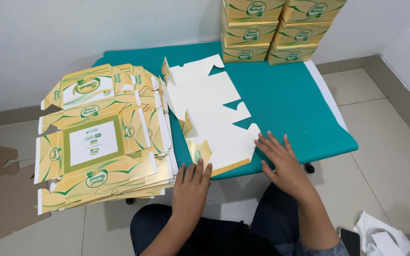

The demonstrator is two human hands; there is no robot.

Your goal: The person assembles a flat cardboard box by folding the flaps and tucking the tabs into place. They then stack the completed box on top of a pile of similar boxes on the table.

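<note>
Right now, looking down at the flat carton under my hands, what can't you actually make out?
- Printed side of the flat carton blank: it lies white side up in the head view.
- Lower sheets of the stack of printed blanks: covered by the top sheet.
- Finished boxes: cut off by the top edge.
- Left hand and right hand: palms hidden, pressed down.
- Phone: cut off at the bottom edge.

Yellow-green flat carton stack [103,142] left, white unfolded carton [209,109] centre, assembled boxes [276,28] behind
</note>
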